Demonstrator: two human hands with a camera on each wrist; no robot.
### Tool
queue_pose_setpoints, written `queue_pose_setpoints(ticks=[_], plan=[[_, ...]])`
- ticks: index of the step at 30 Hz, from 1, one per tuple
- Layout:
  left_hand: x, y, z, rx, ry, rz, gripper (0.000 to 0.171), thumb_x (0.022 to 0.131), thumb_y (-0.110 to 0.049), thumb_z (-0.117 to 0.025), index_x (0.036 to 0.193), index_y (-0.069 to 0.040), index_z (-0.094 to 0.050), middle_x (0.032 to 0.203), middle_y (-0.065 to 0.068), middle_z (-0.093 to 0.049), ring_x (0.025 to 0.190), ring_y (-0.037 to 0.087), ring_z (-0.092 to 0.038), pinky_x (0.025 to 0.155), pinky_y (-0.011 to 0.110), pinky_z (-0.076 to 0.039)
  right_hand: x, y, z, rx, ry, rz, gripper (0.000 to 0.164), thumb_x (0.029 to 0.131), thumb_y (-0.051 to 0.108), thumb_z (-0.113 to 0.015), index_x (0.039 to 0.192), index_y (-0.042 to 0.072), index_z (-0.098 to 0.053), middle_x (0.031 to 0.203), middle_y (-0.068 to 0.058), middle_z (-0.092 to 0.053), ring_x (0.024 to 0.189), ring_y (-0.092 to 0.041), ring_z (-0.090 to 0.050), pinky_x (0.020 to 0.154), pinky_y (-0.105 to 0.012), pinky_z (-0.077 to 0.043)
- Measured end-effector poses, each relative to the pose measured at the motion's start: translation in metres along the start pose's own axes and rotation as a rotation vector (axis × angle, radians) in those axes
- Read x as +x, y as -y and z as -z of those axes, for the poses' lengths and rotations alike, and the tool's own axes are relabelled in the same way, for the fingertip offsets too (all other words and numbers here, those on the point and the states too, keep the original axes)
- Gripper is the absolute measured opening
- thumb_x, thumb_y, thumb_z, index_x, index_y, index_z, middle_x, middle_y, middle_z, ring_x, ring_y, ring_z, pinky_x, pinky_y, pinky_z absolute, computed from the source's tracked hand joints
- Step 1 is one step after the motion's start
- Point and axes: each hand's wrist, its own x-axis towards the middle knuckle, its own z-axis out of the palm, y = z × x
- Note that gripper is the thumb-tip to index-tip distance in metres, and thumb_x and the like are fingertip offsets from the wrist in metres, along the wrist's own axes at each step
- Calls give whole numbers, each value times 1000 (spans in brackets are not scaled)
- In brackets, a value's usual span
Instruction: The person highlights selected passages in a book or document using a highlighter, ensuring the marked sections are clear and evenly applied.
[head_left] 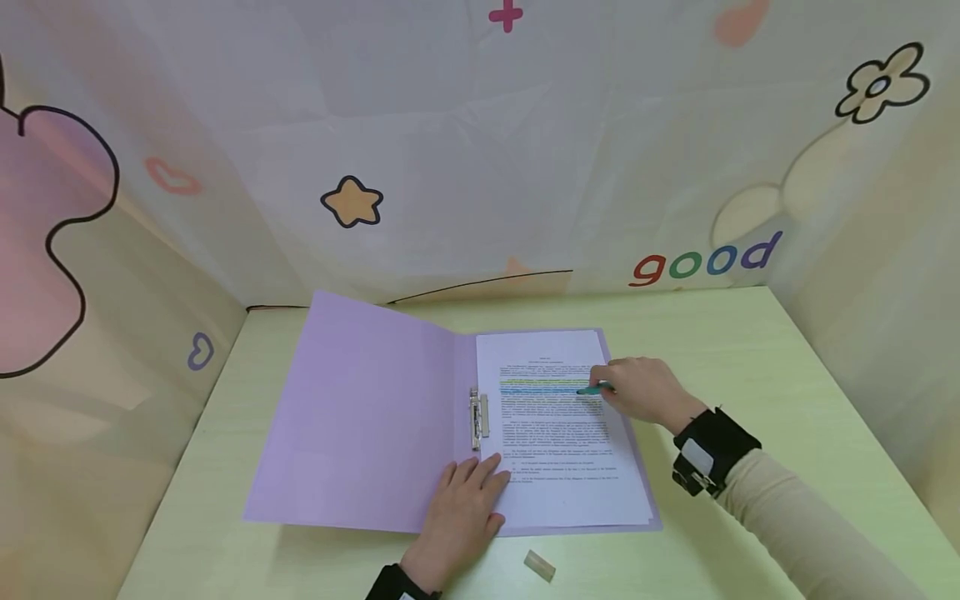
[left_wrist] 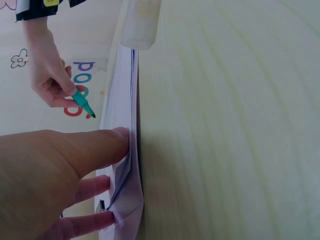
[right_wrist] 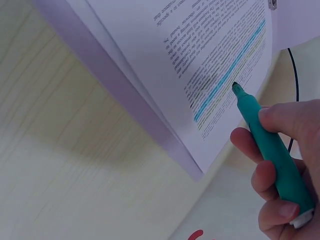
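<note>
Holding a teal highlighter (right_wrist: 277,162) in the right hand (head_left: 645,390), right of centre in the head view, thumb and fingers curled round the barrel; dark tip (right_wrist: 235,86) close to the blue highlighting (right_wrist: 230,70), impossible to tell whether touching. Probably light, rigid and a little slippery; best taken around mid-barrel, clear of the uncapped, inky end. Resting the left hand (head_left: 459,512), fingers loosely spread, at lower centre, on the lower-left part of the white printed page (head_left: 558,502) and the purple folder (head_left: 360,417). Likely thin, easily creased paper, best steadied flat by a margin; likely stiffer card around it, best lifted by an outer edge.
</note>
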Motion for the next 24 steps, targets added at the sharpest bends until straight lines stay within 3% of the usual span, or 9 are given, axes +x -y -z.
queue_pose_setpoints(ticks=[15, 24], plan=[[1, 0, -3, 1, 8, -3, 51, 81, -34, -63, 127, -17, -50, 138, 4, -41, 120, 28, -39, 101, 49, -31, 22, 25, -6, 15, -26, 80, 14, 79, 14, -65, 92, 17, -67, 78, -2, -64, 47, -9, -37, 39, -21, -19], [0, 1, -3, 0, -5, -1, 51, 80, -34, -64, 126, -17, -51, 137, 4, -42, 120, 28, -39, 100, 49, -32, 33, 39, -14, 17, -57, 110, 14, 78, 17, -68, 92, 18, -68, 82, -2, -67, 54, -9, -45, 42, -18, -32]])
